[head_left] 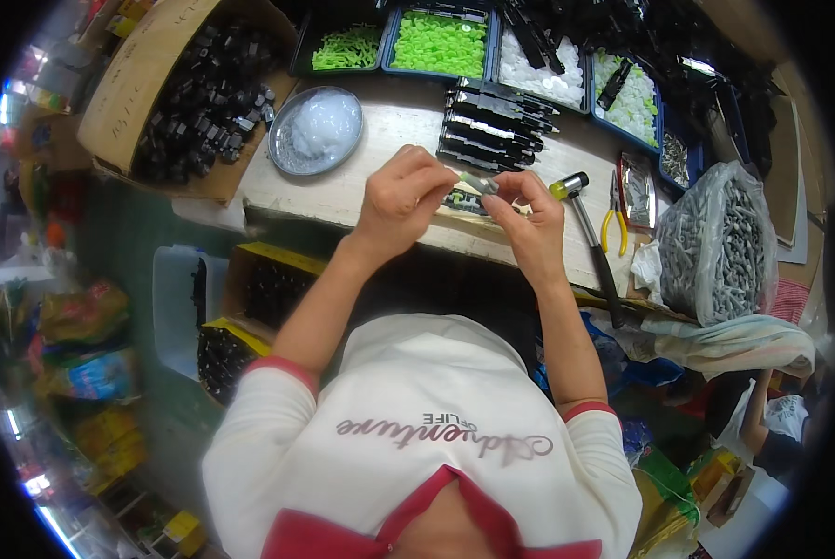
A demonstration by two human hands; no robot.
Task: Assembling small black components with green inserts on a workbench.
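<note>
Over the table's front edge, my left hand [400, 197] pinches a small light-green piece [464, 177] between thumb and fingertips. The piece meets a small grey part [481, 184], which my right hand [533, 222] grips in its fingertips. How the two fit together is too small to tell. Beneath them lies a dark part [464, 200], partly covered by my fingers. Just beyond my hands, several long black parts [492, 126] lie in a stack. To the right of my right hand rests a mallet [590, 238] with a yellow-and-black head.
A round dish of whitish grease [330, 121] and a cardboard box of black parts [119, 112] stand left. Trays of bright green pieces [441, 45] and white pieces [548, 82] line the back. Yellow-handled pliers [614, 228] and a bag of grey parts [720, 247] are right.
</note>
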